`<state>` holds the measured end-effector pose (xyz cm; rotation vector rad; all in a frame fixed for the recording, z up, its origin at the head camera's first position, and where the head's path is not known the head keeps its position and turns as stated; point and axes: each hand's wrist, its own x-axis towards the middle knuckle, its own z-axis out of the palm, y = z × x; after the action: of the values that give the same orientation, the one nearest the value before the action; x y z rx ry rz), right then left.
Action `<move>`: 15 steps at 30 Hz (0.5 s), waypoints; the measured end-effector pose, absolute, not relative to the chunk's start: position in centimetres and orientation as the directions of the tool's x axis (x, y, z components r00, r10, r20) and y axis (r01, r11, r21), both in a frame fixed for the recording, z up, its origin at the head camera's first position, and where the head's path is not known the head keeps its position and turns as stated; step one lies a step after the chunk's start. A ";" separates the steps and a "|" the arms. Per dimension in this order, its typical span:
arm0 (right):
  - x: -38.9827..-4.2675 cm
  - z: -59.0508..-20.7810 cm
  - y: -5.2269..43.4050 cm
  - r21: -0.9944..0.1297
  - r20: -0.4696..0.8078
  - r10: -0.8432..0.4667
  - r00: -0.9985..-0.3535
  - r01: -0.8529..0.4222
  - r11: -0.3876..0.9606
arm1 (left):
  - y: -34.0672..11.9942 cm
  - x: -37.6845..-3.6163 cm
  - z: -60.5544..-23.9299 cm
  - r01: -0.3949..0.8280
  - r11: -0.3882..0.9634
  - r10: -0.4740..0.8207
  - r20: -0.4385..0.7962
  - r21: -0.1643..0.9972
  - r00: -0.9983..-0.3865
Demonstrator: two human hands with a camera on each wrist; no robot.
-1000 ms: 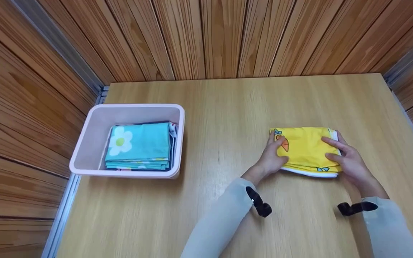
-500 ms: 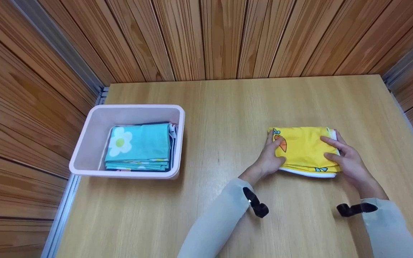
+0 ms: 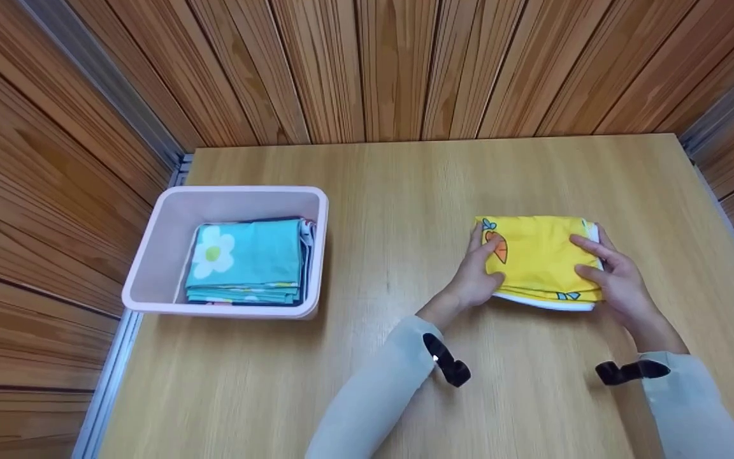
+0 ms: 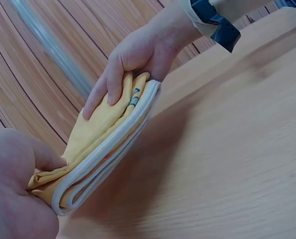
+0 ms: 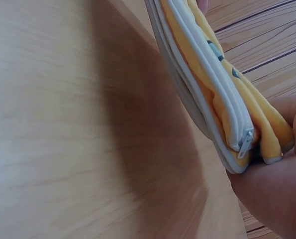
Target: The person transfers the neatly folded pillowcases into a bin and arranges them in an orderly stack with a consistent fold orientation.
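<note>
A light wooden table (image 3: 405, 191) sits enclosed by walls of warm wood panelling (image 3: 392, 64). Toward the near right of the table, a person's two hands hold a folded yellow cloth (image 3: 536, 255) printed with small carrots, its white lining and a zipper showing along the folded edges. The left hand (image 3: 472, 280) grasps the cloth's left end, thumb on top and fingers tucked beneath; the right hand (image 3: 615, 280) grasps the right end the same way, fingers spread over the upper surface. In the wrist views the cloth appears lifted off the table, pinched at both ends, with the tabletop's shadow beneath it and the layers stacked neatly. Both forearms wear pale sleeves (image 3: 380, 395) with black straps at the wrists. Well apart to the left of the left hand stands a pale pink plastic bin (image 3: 150, 255) holding a neat stack of folded cloths, the top one turquoise with a white flower (image 3: 246, 255). Judging from the grip, carrying the folded cloth well would call for keeping both ends level and pinched firmly, so the layers do not slide or fan open, and moving both hands together at one pace rather than letting one lead.
</note>
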<state>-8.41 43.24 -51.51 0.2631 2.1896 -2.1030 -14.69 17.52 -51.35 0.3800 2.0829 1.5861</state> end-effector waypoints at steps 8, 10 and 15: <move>-8.6 -50.5 42.6 -0.979 -0.194 0.075 -0.978 0.197 0.046 | 16.9 -14.8 -50.4 -0.074 0.274 0.502 -0.208 0.959 -0.839; -8.6 -50.4 42.5 -0.982 -0.189 0.062 -0.980 0.190 0.013 | 16.7 -14.9 -50.3 -0.077 0.277 0.498 -0.212 0.958 -0.841; -8.9 -50.1 42.2 -0.985 -0.175 0.052 -0.983 0.174 -0.015 | 16.3 -15.0 -50.0 -0.080 0.286 0.490 -0.217 0.955 -0.844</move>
<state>-8.86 42.19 -50.10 0.2469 2.1419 -2.1649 -14.98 16.32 -50.02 0.3664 2.0846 1.5901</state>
